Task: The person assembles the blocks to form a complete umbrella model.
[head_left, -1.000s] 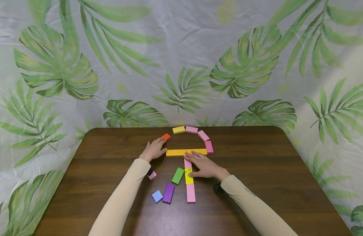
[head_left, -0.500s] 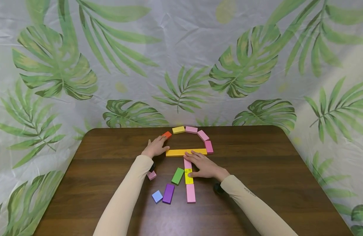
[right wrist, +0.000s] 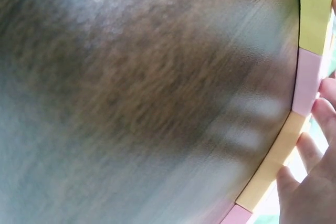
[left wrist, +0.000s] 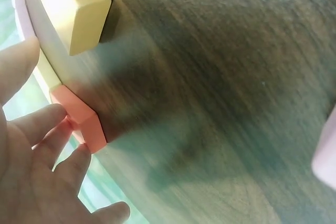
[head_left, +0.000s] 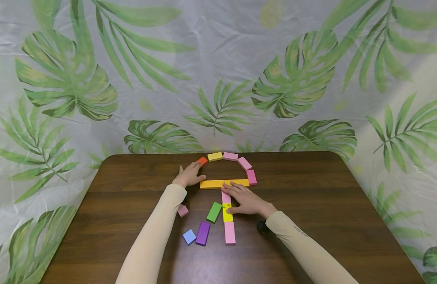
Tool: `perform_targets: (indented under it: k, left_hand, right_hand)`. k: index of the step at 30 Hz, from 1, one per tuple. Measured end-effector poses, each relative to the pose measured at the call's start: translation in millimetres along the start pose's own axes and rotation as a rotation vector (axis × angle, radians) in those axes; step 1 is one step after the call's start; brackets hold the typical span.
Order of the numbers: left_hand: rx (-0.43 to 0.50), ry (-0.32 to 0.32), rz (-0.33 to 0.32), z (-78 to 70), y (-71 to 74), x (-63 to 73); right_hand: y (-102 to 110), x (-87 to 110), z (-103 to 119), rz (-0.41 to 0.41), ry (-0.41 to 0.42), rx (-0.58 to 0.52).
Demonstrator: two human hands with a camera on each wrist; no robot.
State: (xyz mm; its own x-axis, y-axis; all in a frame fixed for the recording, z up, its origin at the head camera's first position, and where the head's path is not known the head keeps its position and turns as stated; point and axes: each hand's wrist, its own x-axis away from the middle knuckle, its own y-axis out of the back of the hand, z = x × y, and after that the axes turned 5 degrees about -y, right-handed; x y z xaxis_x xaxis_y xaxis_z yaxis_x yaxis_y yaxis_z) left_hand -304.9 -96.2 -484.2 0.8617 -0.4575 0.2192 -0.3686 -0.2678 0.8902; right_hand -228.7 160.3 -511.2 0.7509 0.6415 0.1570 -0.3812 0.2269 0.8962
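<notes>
My left hand (head_left: 189,176) lies at the left of an arc of blocks, its fingertips against a red block (head_left: 203,161). In the left wrist view, the extended fingers touch one side of that red block (left wrist: 79,109), whose end meets a pale yellow block. My right hand (head_left: 248,200) rests with spread fingers on the orange bar (head_left: 211,184) and the upright column below it. Its thumb is on the bright yellow block (head_left: 227,217). At the arc's top are a yellow block (head_left: 215,157) and a pink block (head_left: 230,156); further pink blocks (head_left: 244,163) curve down the right.
Below the bar lie a green block (head_left: 214,212), a purple block (head_left: 203,233) and a light blue block (head_left: 189,237). A pink block (head_left: 182,211) sits beside the left wrist. Another pink block (head_left: 230,233) ends the column. Leaf-printed cloth (head_left: 218,98) hangs behind the wooden table (head_left: 310,177).
My left hand has slid slightly up and right, moving the red block toward the yellow block at the arc's top. The right hand has stayed where it was.
</notes>
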Motion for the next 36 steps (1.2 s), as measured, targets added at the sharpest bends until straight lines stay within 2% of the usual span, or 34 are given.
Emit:
perform_targets:
  k: [20,36]
  left_hand:
    - [-0.009,-0.024,-0.021,0.8,-1.0,-2.3]
    - [-0.040,0.006,-0.010,-0.3,-4.2,-4.7]
  right_hand:
    - [-0.1,-1.1,-0.8,-0.004,0.003,0.011]
    - [0.8,0.1,1.3,0.000,-0.011,-0.002]
